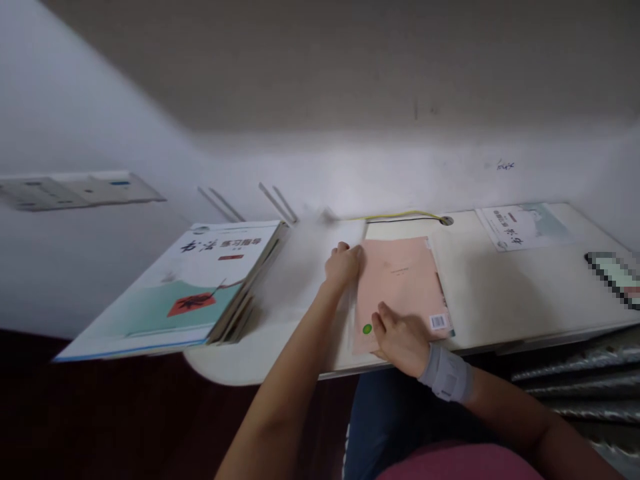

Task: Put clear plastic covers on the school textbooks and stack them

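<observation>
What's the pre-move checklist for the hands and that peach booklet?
Left hand touching the peach booklet's left edge: ok.
Right hand on the booklet's lower part, beside its green sticker: ok.
Booklet lying within the desk's edges: ok.
Book stack sitting fully on the desk: not ok, it overhangs the left edge and its spines look staggered.
Blurred white item between stack and booklet: cannot tell what it is.
Phone apart from both hands: ok.

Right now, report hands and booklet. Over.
Left hand at edge of pink booklet; right hand on its near edge. Booklet on desk. Book stack off left.
</observation>
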Available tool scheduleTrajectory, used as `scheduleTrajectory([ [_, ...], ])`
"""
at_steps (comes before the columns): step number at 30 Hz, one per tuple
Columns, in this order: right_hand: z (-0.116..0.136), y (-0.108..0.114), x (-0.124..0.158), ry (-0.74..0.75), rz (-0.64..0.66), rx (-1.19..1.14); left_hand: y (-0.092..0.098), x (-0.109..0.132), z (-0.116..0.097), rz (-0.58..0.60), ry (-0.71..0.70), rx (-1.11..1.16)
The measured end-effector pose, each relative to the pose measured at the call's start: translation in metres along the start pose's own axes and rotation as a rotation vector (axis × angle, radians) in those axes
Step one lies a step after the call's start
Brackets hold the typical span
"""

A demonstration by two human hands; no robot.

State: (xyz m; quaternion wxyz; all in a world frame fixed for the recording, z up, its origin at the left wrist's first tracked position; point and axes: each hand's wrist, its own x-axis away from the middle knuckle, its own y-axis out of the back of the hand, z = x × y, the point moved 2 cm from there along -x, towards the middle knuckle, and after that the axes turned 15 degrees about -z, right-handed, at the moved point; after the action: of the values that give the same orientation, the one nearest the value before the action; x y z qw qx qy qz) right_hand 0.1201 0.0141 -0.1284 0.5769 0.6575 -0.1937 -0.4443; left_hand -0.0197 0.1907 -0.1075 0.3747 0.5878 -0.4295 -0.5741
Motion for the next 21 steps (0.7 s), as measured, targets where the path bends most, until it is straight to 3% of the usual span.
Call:
scheduleTrajectory([
  [3, 0.001, 0.000, -0.001, -0.022, -0.010, -0.024, 0.003, -0.004, 0.000, -0.031, 0.008, -0.019],
  [6, -0.001, 0.012, 0.002, 0.060, -0.089, -0.150, 0.022, -0.001, -0.010, -0.142, -0.021, -0.015],
  [8, -0.011, 0.029, 0.007, 0.088, -0.191, -0.235, 0.039, 0.011, -0.028, -0.246, -0.114, 0.038],
  [11, -0.049, 0.050, 0.021, -0.071, -0.287, -0.222, 0.053, 0.044, -0.068, -0.288, -0.330, 0.179],
  [13, -0.082, 0.056, 0.038, -0.183, -0.300, -0.128, 0.047, 0.071, -0.090, -0.218, -0.407, 0.227],
  [15, -0.112, 0.053, 0.059, -0.241, -0.256, -0.015, 0.032, 0.095, -0.098, -0.136, -0.373, 0.225],
  [18, -0.139, 0.044, 0.087, -0.280, -0.171, 0.084, 0.006, 0.121, -0.083, -0.080, -0.278, 0.215],
  [21, -0.134, 0.042, 0.093, -0.311, -0.186, 0.143, -0.006, 0.137, -0.057, -0.131, -0.213, 0.233],
])
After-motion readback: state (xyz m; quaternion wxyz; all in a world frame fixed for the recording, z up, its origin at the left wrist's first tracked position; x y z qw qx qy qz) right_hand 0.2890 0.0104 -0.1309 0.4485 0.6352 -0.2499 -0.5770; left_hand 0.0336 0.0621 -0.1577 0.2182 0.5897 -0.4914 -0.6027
